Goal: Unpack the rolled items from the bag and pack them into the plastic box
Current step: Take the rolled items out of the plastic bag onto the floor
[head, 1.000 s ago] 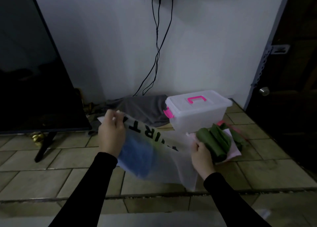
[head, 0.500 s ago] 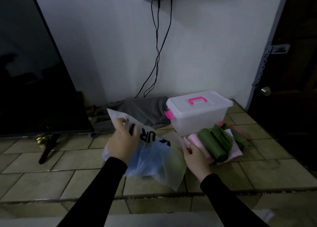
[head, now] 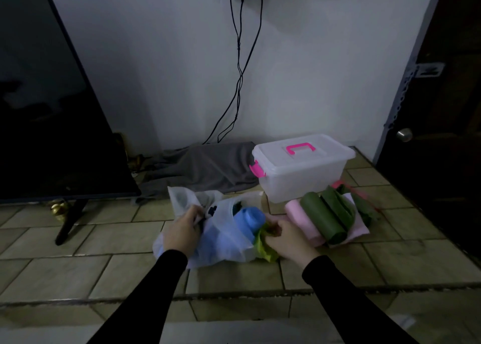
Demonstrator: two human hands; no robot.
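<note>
A translucent white plastic bag (head: 223, 242) lies on the tiled floor in front of me. My left hand (head: 182, 229) grips its rim at the left. A blue roll (head: 248, 217) shows through its open mouth. My right hand (head: 285, 237) holds a yellow-green roll (head: 263, 244) at the bag's right side. To the right lie a pink roll (head: 299, 215) and a dark green roll (head: 321, 217) with more green cloth behind. The clear plastic box (head: 299, 174) with pink handle and latch stands shut behind them.
A dark TV screen (head: 52, 109) on a black stand fills the left. Grey cloth (head: 205, 166) lies against the white wall, with black cables (head: 239, 70) hanging above. A dark door with a round knob (head: 404, 134) stands at the right.
The bag has come down from mid-air onto the floor. My right hand has let go of the bag's corner and taken hold of the yellow-green roll. The blue roll now shows at the mouth.
</note>
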